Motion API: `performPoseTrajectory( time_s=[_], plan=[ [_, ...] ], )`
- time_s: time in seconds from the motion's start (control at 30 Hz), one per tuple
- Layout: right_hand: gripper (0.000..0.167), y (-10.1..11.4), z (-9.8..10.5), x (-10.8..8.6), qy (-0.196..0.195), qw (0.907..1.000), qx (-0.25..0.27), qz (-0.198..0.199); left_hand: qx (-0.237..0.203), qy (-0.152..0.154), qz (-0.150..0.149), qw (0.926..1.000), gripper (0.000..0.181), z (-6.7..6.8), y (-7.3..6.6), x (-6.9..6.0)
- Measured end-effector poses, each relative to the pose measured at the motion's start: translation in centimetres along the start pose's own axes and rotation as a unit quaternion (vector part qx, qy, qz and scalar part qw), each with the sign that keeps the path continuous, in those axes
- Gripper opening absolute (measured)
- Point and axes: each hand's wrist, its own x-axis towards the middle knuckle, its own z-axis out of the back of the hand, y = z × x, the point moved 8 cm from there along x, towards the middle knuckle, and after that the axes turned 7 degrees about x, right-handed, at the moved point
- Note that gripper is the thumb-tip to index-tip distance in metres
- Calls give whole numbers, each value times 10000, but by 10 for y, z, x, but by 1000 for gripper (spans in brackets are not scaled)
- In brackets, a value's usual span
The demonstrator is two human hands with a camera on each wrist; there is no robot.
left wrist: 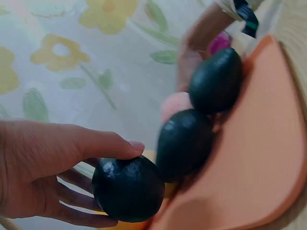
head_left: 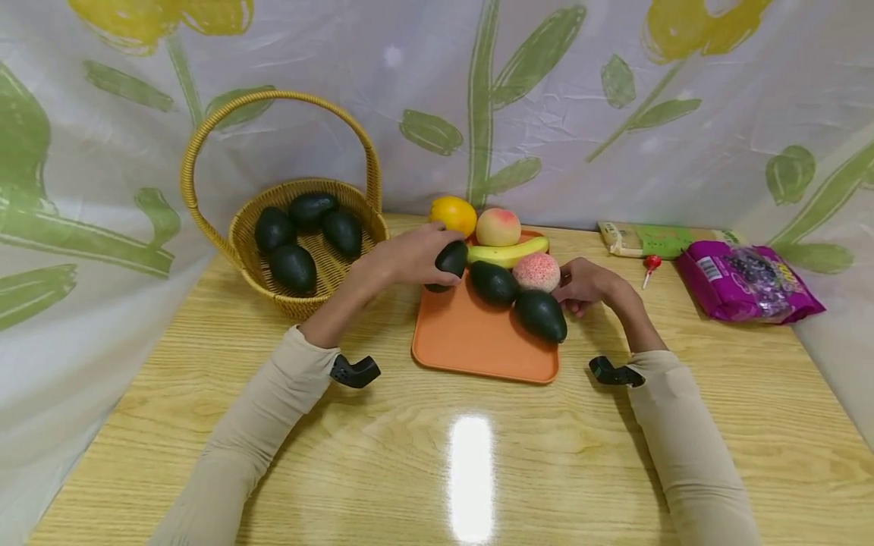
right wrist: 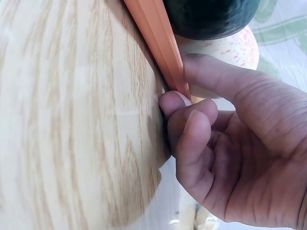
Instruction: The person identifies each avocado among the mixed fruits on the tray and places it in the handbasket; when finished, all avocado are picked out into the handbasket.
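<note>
My left hand (head_left: 416,258) grips a dark green avocado (head_left: 451,263) above the left side of the orange tray (head_left: 478,341); in the left wrist view the thumb lies on top of that avocado (left wrist: 128,189) and the fingers behind it. My right hand (right wrist: 240,139) pinches the tray's right edge (right wrist: 165,52), thumb on the rim and curled fingertips at its outer side. On the tray are two more avocados (head_left: 493,283) (head_left: 540,316), a speckled peach (head_left: 536,272), a banana (head_left: 508,252), another peach (head_left: 498,227) and a yellow lemon-like fruit (head_left: 454,216).
A wicker basket (head_left: 296,307) with a tall handle stands at the left, holding several avocados (head_left: 293,268). Toward the back right lie a green package (head_left: 665,240), a red lollipop (head_left: 652,263) and a purple bag (head_left: 747,281). A patterned curtain (head_left: 410,68) hangs behind the table.
</note>
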Motion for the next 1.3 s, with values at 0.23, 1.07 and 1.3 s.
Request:
performPoseTrajectory(
  time_s=[0.23,1.07,1.3],
  plan=[
    [26,0,-1,0,-29,10000,64,39,-43,-231,411,9989,81,32,9,-24],
    [26,-2,-2,2,-64,9998,149,110,123,164,2109,9773,80,72,114,-99],
    [25,-1,-2,1,-50,9997,230,92,179,761,2585,9629,84,55,140,-98]
  ],
)
